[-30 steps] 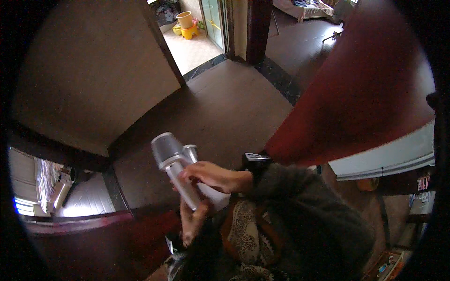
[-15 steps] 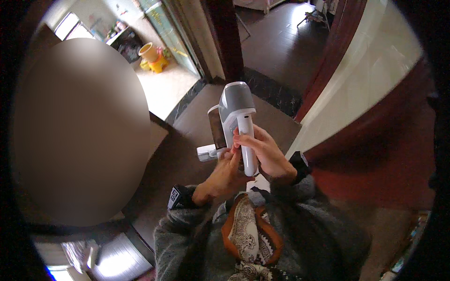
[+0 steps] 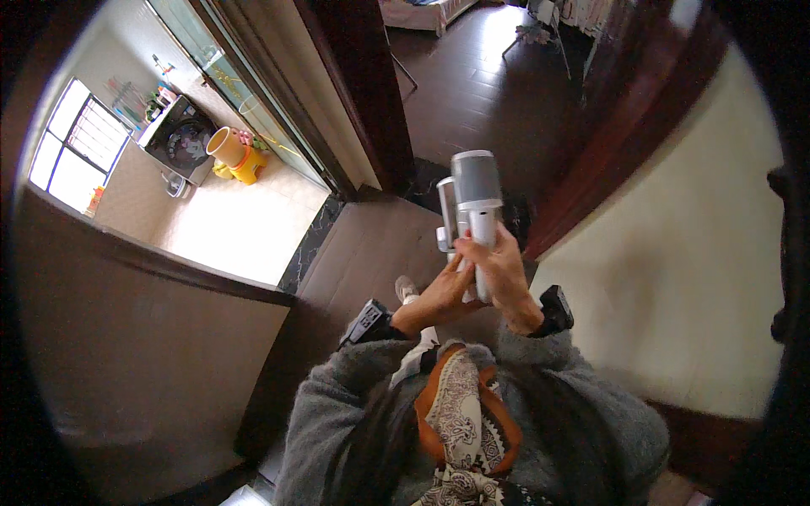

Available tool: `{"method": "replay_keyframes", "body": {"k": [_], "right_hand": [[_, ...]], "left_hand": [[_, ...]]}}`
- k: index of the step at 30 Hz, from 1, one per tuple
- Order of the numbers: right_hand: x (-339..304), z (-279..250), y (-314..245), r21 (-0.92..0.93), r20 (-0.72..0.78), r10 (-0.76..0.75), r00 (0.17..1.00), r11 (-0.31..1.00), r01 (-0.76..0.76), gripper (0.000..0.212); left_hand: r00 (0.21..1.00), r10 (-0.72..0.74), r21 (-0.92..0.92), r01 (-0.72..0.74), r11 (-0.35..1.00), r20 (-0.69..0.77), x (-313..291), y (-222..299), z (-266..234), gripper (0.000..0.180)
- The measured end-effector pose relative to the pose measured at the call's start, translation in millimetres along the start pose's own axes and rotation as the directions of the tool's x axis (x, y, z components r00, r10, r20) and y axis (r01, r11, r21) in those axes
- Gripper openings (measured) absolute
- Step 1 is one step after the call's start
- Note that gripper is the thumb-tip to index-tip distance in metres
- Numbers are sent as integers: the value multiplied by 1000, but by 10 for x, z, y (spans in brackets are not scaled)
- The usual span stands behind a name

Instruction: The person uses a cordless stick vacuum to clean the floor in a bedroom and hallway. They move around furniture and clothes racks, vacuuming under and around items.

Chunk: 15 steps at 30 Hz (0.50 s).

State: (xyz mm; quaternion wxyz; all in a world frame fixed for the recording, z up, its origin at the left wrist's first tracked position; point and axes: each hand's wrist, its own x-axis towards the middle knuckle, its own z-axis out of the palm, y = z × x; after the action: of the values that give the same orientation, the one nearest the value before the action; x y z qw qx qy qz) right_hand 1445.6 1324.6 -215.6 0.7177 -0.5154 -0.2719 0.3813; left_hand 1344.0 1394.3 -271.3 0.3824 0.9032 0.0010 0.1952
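- Head view: your right hand is wrapped around the handle of a white-and-grey handheld device, which is held up in front of you, its grey barrel pointing away.
- Your left hand has its fingers up against the lower left of the handle; you cannot tell whether it grips or only supports.
- On the device's left side, a slim white-framed part stands beside the barrel; what is inside it is too small and shadowed to make out.
- Your fingers hide much of the handle.
- Past the doorway at upper left, a peach bucket sits on top of a yellow stool, near the right side of the tiled floor; its contents are hidden from you.
- A small grey basin is on that floor at the foot of the dark washing machine; you cannot make out anything in it.
- Small coloured items crowd the machine's top, too tiny to identify.
- At the top, a bed is cut off by the picture's edge.
- Below, your sleeves and patterned scarf cover part of the dark floor.
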Motion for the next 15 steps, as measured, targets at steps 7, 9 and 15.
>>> {"method": "replay_keyframes", "body": {"k": [7,9,15], "right_hand": [[1240,-152,110,-188,-324,-79,943,982,17,31],[1597,-201,182,-209,-367,-108,924,977,31,32],[2012,-525,602,-250,-475,-195,858,965,82,28]], "left_hand": [[990,118,-149,-105,983,82,915,-1038,-229,74],[974,226,-155,-219,963,26,1186,-1360,-301,74],[932,348,-174,-328,929,98,1554,-2114,-2,66]]}}
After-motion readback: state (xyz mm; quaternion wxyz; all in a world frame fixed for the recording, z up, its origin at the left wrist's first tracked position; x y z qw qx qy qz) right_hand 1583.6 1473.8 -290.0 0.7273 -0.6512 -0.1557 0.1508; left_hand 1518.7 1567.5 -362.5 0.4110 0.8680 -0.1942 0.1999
